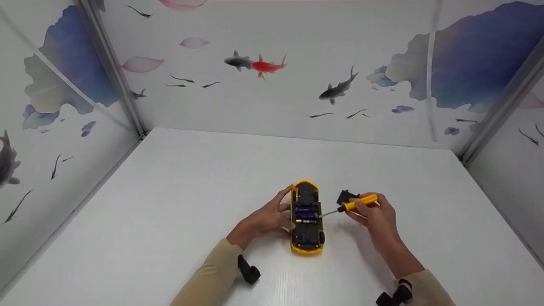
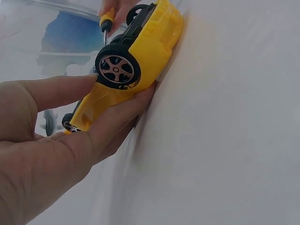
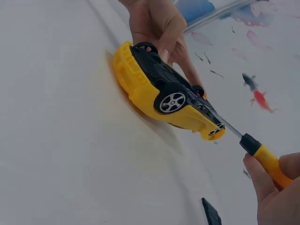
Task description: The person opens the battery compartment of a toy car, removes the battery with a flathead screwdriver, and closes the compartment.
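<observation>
A yellow toy car (image 1: 307, 248) lies upside down on the white table, its black underside up. In the opened battery compartment (image 1: 318, 207) several batteries (image 1: 306, 209) sit side by side. My left hand (image 1: 270, 219) grips the car from its left side; in the left wrist view its thumb is by a wheel (image 2: 117, 69) and its fingers are along the yellow body. Between thumb and fingers my right hand (image 1: 378, 216) holds a screwdriver (image 1: 361, 202) with a yellow handle. Its metal shaft points left, with the tip at the compartment's right edge.
A small black plastic cover (image 1: 346, 196) lies on the table (image 1: 191, 191) just beyond the screwdriver, partly hidden by it in the head view. White panels (image 1: 272, 106) printed with fish and petals surround the table at the back and sides. Each wrist bears a small black camera (image 1: 248, 270).
</observation>
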The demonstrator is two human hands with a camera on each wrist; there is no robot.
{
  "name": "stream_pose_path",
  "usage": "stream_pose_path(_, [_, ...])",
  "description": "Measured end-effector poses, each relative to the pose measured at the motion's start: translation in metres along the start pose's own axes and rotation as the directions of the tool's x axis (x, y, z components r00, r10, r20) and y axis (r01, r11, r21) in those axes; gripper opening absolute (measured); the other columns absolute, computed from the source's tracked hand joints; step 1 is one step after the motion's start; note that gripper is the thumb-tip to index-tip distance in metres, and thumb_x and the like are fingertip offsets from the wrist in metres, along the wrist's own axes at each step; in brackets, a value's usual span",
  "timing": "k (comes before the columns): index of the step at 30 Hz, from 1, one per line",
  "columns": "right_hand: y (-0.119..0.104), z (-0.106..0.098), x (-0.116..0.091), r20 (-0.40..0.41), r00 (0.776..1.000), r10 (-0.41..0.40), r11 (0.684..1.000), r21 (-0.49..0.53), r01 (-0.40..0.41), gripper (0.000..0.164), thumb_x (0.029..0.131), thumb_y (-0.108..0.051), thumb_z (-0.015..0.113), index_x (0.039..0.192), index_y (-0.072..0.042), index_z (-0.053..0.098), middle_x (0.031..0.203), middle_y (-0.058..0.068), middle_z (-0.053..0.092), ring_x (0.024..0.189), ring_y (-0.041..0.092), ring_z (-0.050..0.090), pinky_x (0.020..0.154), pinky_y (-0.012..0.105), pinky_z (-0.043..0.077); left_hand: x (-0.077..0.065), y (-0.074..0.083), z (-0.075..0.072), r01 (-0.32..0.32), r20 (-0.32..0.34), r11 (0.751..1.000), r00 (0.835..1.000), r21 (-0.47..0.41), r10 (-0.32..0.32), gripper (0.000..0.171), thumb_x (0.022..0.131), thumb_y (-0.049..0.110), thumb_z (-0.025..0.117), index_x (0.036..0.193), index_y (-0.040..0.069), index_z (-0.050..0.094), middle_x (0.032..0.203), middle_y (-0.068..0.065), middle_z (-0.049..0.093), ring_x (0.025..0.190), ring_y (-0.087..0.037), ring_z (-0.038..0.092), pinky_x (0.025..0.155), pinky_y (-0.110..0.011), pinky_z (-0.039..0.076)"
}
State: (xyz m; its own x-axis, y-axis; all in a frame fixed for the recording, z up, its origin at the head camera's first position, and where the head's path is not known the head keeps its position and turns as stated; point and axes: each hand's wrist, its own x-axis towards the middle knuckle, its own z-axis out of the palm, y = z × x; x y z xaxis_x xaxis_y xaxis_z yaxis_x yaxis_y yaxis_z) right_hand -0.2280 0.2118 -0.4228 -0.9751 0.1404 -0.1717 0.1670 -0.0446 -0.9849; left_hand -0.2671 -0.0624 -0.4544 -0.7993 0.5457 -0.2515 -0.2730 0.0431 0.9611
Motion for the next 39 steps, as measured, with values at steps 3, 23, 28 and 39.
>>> stream_pose_path(3, [-0.003, 0.007, -0.007, -0.014, 0.994, -0.11, 0.987, -0.121, 0.108, 0.029, 0.102, -0.008, 0.054, 0.128, -0.003, 0.042, 0.122, 0.016, 0.058, 0.095, 0.008, 0.071, 0.085, 0.026, 0.06, 0.0, 0.0, -0.001, -0.007, 0.007, 1.0, 1.0, 0.008, 0.007, 0.115, 0.074, -0.022, 0.055, 0.16, 0.039, 0.01, 0.158, -0.018, 0.039, 0.133, -0.042, 0.052, 0.098, -0.061, 0.052])
stream_pose_path(23, [-0.002, 0.035, -0.034, -0.02, 0.88, -0.474, 0.801, -0.425, 0.422, 0.027, 0.095, -0.004, 0.065, 0.119, -0.001, 0.052, 0.116, 0.018, 0.065, 0.104, 0.035, 0.072, 0.082, 0.027, 0.06, -0.001, 0.0, -0.001, -0.015, 0.013, 0.999, 1.0, 0.036, 0.014, 0.111, 0.077, -0.02, 0.055, 0.161, 0.038, 0.01, 0.158, -0.018, 0.038, 0.129, -0.037, 0.056, 0.092, -0.053, 0.057])
stream_pose_path(28, [0.001, 0.041, -0.037, -0.014, 0.834, -0.551, 0.732, -0.488, 0.476, 0.026, 0.093, 0.0, 0.066, 0.116, -0.001, 0.054, 0.109, 0.018, 0.068, 0.097, 0.032, 0.074, 0.081, 0.028, 0.061, -0.001, 0.0, 0.001, -0.002, -0.005, 1.0, 1.0, 0.025, 0.002, 0.111, 0.077, -0.02, 0.056, 0.16, 0.038, 0.011, 0.158, -0.019, 0.038, 0.128, -0.037, 0.057, 0.092, -0.054, 0.057])
stream_pose_path(39, [0.008, 0.05, -0.033, -0.029, 0.781, -0.624, 0.681, -0.51, 0.525, 0.026, 0.09, 0.004, 0.068, 0.113, 0.001, 0.054, 0.105, 0.016, 0.068, 0.093, 0.028, 0.075, 0.081, 0.031, 0.061, -0.002, 0.001, 0.003, -0.018, 0.006, 1.0, 1.0, 0.018, 0.017, 0.112, 0.077, -0.02, 0.057, 0.16, 0.038, 0.011, 0.156, -0.019, 0.041, 0.127, -0.039, 0.058, 0.092, -0.057, 0.056])
